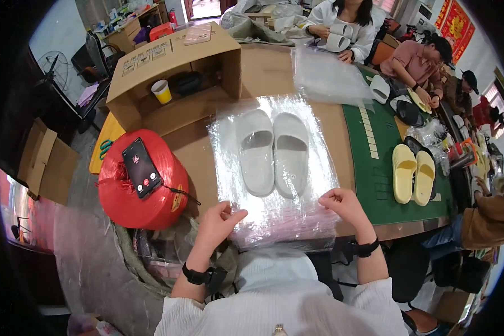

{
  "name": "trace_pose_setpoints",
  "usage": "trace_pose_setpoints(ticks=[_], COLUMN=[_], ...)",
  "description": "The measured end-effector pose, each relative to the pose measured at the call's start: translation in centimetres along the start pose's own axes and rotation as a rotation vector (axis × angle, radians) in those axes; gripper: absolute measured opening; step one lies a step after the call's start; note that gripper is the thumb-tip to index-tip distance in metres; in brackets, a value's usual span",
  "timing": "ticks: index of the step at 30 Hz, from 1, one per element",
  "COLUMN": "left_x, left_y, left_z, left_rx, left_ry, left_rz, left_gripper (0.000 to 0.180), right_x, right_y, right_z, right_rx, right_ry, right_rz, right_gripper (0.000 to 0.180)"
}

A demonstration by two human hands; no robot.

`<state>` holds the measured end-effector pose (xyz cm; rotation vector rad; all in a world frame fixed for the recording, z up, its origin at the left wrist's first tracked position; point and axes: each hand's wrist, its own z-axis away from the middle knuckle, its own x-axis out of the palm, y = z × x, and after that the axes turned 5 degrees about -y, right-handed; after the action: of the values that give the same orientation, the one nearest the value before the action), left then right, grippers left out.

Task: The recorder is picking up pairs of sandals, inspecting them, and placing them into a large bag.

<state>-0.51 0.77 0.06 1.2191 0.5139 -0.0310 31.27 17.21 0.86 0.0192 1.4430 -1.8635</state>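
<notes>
A pair of light grey slide slippers [259,162] lies side by side, toes pointing away from me, apparently inside a clear plastic bag [313,185]. Glare on the film makes its layers hard to separate. More shiny clear bags with pinkish edges [285,227] are stacked beneath. My left hand [217,225] is at the near left edge of the bag, fingers curled and thumb over the film. At the near right side, my right hand [344,208] has thumb and forefinger pinched together on the film. Neither hand touches the slippers.
Left of the bags, a phone [141,168] rests on a big red roll of plastic twine [112,196]. Behind stands an open cardboard box [179,53] with a yellow cup [162,91] inside. Pale yellow slippers [413,173] lie on a green mat [383,204]. Several co-workers sit beyond, one holding slippers [339,38].
</notes>
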Motion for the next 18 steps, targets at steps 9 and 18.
trace_pose_setpoints(ticks=[9, 18], left_x=[-2.6, -1.4], left_y=[-1.6, -1.8], left_z=[-0.7, -1.8], left_rx=[-0.079, 0.639], left_ry=[-0.151, 0.187], left_rz=[0.360, 0.151], left_gripper=[0.016, 0.019], right_x=[-3.8, -2.2], right_y=[0.4, 0.4], right_z=[-0.7, -2.0], right_rx=[-0.021, -0.522], right_ry=[-0.039, 0.174], right_rz=[-0.165, -0.413], right_gripper=[0.021, 0.009])
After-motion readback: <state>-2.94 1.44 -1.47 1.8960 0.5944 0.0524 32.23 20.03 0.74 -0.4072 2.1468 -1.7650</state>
